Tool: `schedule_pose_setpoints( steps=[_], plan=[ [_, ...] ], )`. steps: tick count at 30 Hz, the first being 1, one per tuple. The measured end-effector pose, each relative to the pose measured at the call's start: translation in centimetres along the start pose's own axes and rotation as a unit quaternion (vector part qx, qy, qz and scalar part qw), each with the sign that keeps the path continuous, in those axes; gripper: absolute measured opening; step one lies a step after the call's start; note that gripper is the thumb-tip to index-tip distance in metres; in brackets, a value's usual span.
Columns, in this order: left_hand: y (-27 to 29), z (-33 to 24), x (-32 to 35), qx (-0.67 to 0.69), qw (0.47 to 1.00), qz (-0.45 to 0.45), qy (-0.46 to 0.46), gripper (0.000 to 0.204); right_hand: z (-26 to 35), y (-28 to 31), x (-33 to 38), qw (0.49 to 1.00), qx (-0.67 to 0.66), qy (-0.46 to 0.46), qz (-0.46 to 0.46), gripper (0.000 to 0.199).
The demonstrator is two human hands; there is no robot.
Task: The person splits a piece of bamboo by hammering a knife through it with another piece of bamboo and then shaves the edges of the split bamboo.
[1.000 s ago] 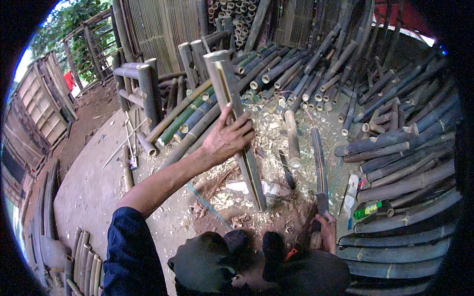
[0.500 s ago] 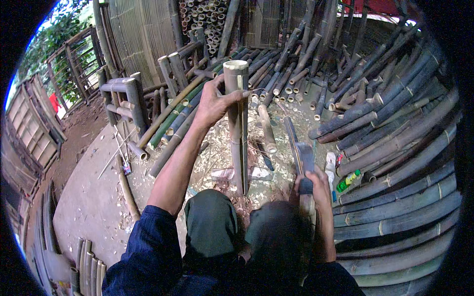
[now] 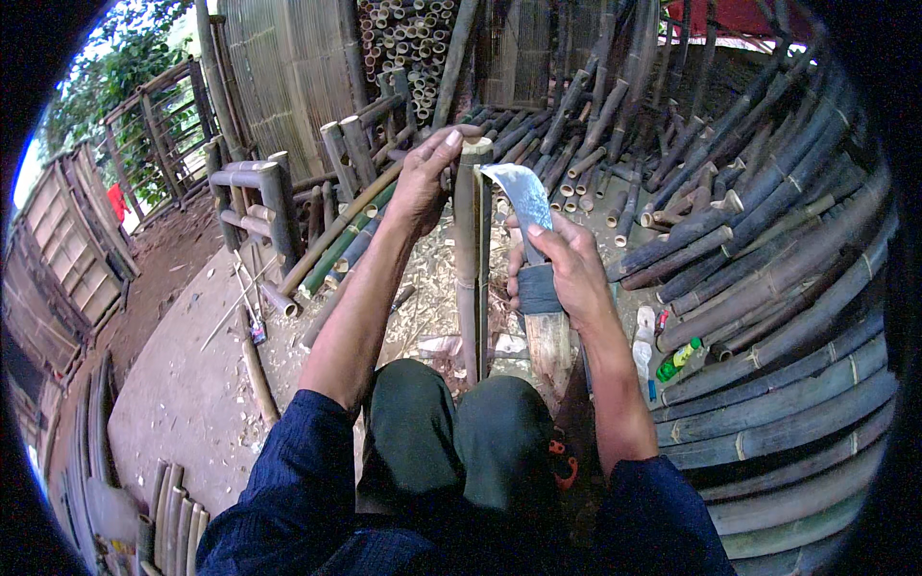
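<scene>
An upright bamboo pole (image 3: 468, 259) stands on the ground between my knees. My left hand (image 3: 423, 178) grips its top end from the left side. My right hand (image 3: 562, 274) is shut on the dark handle of a broad machete (image 3: 523, 197). The blade points up and its tip rests against the right side of the pole's top. My knees in dark trousers (image 3: 451, 432) frame the pole's foot. Wood chips lie on the ground around it.
Many long bamboo poles (image 3: 768, 317) lie stacked to the right and ahead. Short cut bamboo posts (image 3: 259, 192) stand at the left. A green bottle (image 3: 680, 357) lies by the stack. A slat fence and a woven wall stand behind.
The view has moved closer over the pole. My right hand has raised the machete from low at the right up to the pole's top. My left hand still holds the pole.
</scene>
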State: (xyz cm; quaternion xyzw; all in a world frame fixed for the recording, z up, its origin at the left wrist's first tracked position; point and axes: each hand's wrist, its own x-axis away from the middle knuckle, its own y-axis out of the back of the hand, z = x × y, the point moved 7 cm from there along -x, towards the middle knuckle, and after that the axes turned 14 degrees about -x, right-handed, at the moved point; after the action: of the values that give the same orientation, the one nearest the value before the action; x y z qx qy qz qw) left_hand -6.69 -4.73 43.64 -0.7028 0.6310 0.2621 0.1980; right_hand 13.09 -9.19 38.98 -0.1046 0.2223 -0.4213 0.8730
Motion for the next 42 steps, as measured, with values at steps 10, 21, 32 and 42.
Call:
schedule_pose_setpoints(
  steps=[10, 21, 32, 42],
  plan=[
    [0.6, 0.3, -0.4, -0.064, 0.997, -0.022, -0.027, 0.036, -1.8, 1.3, -0.4, 0.995, 0.007, -0.094, -0.033, 0.030],
    [3.8, 4.5, -2.4, 0.058, 0.997, 0.002, 0.044, 0.044, -15.5, 9.2, 1.9, 0.979, -0.008, -0.177, -0.097, 0.024],
    [6.4, 7.3, -3.3, 0.080, 0.995, -0.012, 0.064, 0.047, -15.8, 11.0, 0.8, 0.990, 0.092, -0.082, -0.070, 0.031],
    [7.3, 7.5, -4.2, 0.001, 0.997, -0.070, 0.028, 0.050, -18.3, 8.0, -1.0, 0.989, 0.053, -0.138, -0.029, 0.028]
  ],
)
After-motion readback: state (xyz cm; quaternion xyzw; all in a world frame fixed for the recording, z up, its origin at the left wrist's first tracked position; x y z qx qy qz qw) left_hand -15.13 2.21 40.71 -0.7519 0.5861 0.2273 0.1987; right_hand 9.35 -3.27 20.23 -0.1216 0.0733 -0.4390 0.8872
